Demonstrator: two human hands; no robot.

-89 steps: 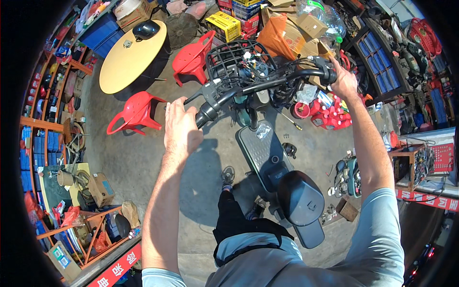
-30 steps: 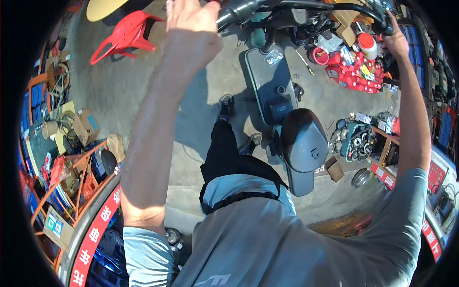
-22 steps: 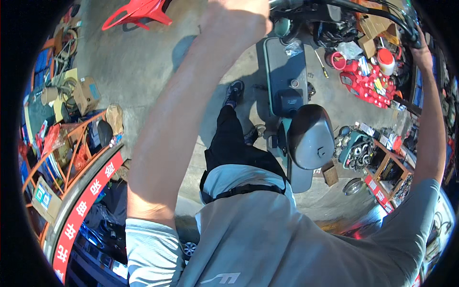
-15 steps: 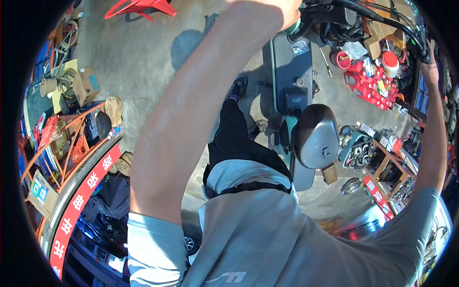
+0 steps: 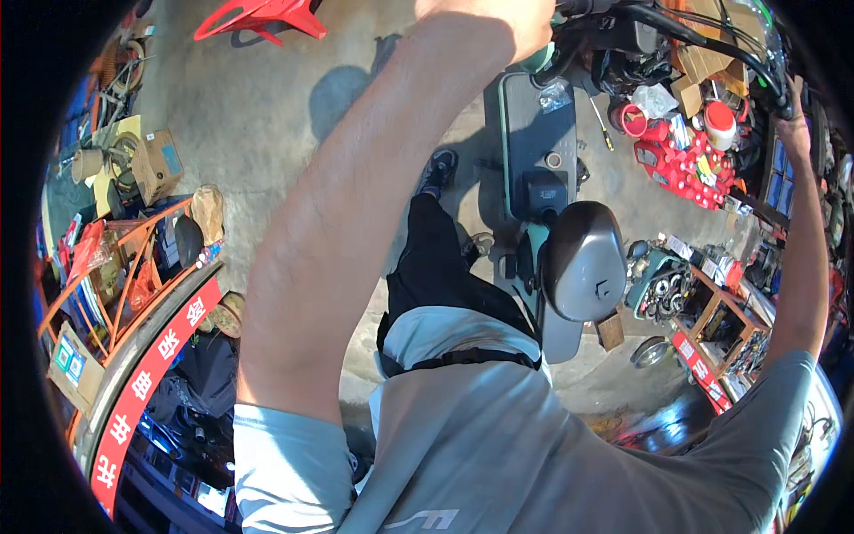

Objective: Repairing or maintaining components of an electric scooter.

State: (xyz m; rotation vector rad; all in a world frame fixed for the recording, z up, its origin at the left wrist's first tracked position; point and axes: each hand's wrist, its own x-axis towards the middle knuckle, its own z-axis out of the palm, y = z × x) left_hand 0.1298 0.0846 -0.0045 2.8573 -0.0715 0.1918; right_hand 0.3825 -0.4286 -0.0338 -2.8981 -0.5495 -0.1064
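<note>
An electric scooter stands just right of my legs, with its dark, rounded seat (image 5: 583, 254) and long grey footboard (image 5: 525, 116) below me. Across the top right runs its black handlebar (image 5: 725, 46), hung with cables. My left hand (image 5: 520, 25) is closed at the handlebar's left end; the picture's upper edge cuts it off and the fingers are mostly hidden. Out at the far right, my right hand (image 5: 791, 132) wraps round the handlebar's other end. A small clear plastic bag (image 5: 553, 96) lies on the footboard.
A red plastic stool or chair (image 5: 262, 16) is at the upper left. Red bottles (image 5: 689, 165) and a screwdriver (image 5: 601, 122) lie on the floor to the right. A wooden rack (image 5: 725, 307) stands beyond the seat; an orange metal frame (image 5: 133, 267) with goods is on the left.
The view has shifted slightly, so the seat and footboard appear a little lower and farther left. Both hands stay at the handlebar.
</note>
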